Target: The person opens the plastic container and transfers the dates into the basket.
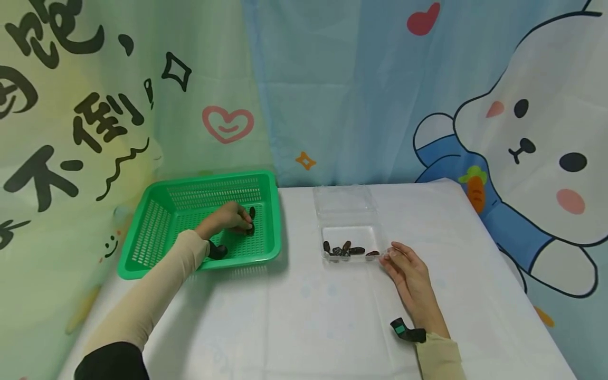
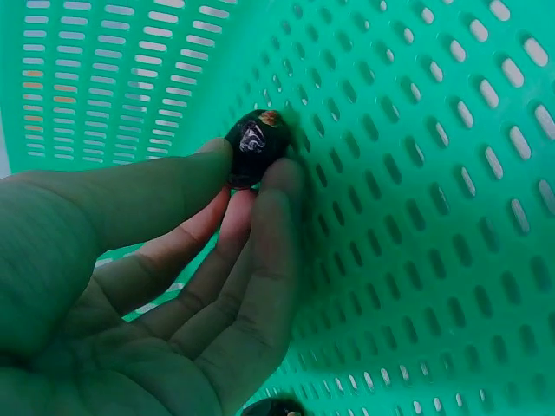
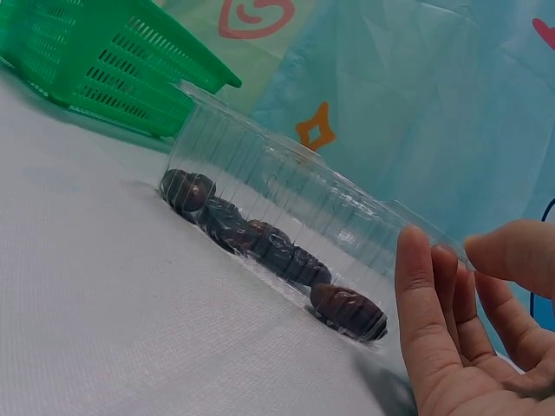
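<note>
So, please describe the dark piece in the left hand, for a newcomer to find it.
On the white table, find the green basket. Inside, toward its right in the head view, the left hand pinches the small, shiny dark piece. This grip sets it apart: the other dark piece visible in the basket is not held.

Head view: looks forward and down across the bench point(image 1: 304, 322) to the printed backdrop point(image 1: 323, 105); widest coverage. Left wrist view: close range, facing along the left hand point(image 2: 156, 347) into the green basket point(image 2: 347, 286). Right wrist view: low, near, tilted, facing past the right hand point(image 3: 481, 347) to the clear box point(image 3: 277, 186). Basket common to all three; box to head and right wrist.
</note>
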A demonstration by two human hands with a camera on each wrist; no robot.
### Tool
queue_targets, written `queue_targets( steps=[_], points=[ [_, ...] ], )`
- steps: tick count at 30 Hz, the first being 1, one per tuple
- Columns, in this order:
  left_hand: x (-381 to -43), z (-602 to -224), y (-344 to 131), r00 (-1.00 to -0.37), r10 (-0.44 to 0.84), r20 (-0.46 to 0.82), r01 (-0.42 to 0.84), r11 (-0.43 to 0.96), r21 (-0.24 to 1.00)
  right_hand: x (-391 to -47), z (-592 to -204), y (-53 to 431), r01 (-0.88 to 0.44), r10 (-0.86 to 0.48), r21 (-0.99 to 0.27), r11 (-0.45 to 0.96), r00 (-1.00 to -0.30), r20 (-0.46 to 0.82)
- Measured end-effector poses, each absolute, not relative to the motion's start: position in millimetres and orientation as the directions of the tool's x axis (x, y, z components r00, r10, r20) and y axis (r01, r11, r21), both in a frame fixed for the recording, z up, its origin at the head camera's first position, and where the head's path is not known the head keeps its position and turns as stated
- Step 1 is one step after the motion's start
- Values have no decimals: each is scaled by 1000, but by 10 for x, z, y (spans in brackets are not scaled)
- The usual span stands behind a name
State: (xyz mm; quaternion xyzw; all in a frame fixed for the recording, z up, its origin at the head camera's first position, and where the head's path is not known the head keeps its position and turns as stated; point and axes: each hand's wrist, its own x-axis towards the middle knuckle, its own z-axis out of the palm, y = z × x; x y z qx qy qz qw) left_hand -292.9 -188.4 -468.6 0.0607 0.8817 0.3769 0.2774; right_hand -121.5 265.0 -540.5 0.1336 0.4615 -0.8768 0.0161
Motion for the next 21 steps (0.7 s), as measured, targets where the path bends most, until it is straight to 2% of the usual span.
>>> queue_targets(
  steps=[21],
  points=[
    [-2898, -4580, -1884, -840, 336, -426, -24, 762, 647, -1199, -5380, 2644, 154, 87, -802, -578, -965, -249]
  ],
)
